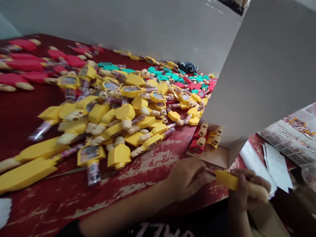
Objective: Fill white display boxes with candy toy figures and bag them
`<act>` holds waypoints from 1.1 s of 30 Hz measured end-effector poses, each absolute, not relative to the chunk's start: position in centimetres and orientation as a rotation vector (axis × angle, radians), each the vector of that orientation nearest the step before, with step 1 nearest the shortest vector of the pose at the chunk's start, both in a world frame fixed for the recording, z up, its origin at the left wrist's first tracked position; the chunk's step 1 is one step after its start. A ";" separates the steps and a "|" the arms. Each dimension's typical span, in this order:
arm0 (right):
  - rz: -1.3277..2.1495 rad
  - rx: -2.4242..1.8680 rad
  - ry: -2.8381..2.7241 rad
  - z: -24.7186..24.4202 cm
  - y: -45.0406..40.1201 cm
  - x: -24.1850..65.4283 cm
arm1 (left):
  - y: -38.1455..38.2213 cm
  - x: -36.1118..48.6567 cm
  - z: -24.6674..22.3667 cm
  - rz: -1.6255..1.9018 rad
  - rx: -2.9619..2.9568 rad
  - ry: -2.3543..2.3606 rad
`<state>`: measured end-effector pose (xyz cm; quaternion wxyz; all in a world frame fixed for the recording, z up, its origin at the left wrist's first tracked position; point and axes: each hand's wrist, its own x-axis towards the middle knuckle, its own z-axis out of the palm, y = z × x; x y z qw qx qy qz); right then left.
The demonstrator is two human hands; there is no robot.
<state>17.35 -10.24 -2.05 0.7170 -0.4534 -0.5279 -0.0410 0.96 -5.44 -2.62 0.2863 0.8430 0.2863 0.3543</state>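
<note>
My right hand (243,189) is closed around a yellow plastic toy (224,178) with a pale cream end, held over the table's front edge. The fingers of my left hand (189,179) are closed at the toy's other, thin end, which they mostly hide. Just beyond my hands stands a cardboard box (223,157) with red toys (197,144) and yellow toys (211,140) upright inside. To the left lies a large heap of similar yellow toys (123,113), many with clear tube handles and small clear windows.
Green toys (170,76) and pink-red toys (27,64) lie farther back on the worn red table (145,164). A large grey panel (269,65) rises above the box. On the right are a white basket (283,138), paper sheets (276,168) and clear plastic (256,164).
</note>
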 end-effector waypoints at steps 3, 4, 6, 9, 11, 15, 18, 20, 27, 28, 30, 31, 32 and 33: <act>-0.156 -0.935 -1.078 -5.5 -7.7 17.8 | -3.2 1.6 -5.2 1.355 2.590 1.026; -0.152 -0.939 -1.116 -6.5 -7.1 17.7 | -2.6 1.8 -6.3 1.379 2.685 1.066; -0.122 -0.955 -1.193 -7.8 -6.5 17.4 | -1.4 2.1 -8.7 1.351 2.787 1.100; -0.092 -1.020 -1.232 -7.6 -5.7 17.0 | -0.1 2.2 -12.1 1.284 2.893 0.969; -0.118 -1.129 -1.190 -6.4 -4.4 17.1 | 0.3 2.3 -14.0 1.298 2.900 0.852; -0.178 -1.318 -1.083 -5.2 -1.9 17.3 | 0.6 2.3 -16.1 1.593 2.557 0.932; -0.056 -1.214 -1.151 -6.1 -1.8 17.0 | 1.0 2.1 -16.5 1.641 2.305 1.119; -0.008 -1.149 -1.138 -6.9 -2.3 16.9 | 1.5 1.8 -16.3 1.511 2.159 1.208; -0.216 -1.228 -0.827 -7.4 -1.5 17.6 | 2.5 1.3 -15.9 1.199 1.968 1.329; -0.179 -1.180 -0.889 -7.6 -1.7 17.2 | 2.5 1.3 -15.8 1.165 1.951 1.341; -0.083 -1.074 -1.052 -7.9 -2.3 16.3 | 2.5 1.3 -15.7 1.097 1.921 1.353; -0.042 -1.034 -1.133 -8.0 -2.6 15.8 | 2.5 1.3 -15.5 1.068 1.906 1.354; -0.022 -1.015 -1.190 -7.9 -2.8 15.5 | 2.5 1.3 -15.4 1.048 1.890 1.356; -0.026 -1.028 -1.217 -7.7 -2.8 15.4 | 2.5 1.3 -15.2 1.036 1.873 1.359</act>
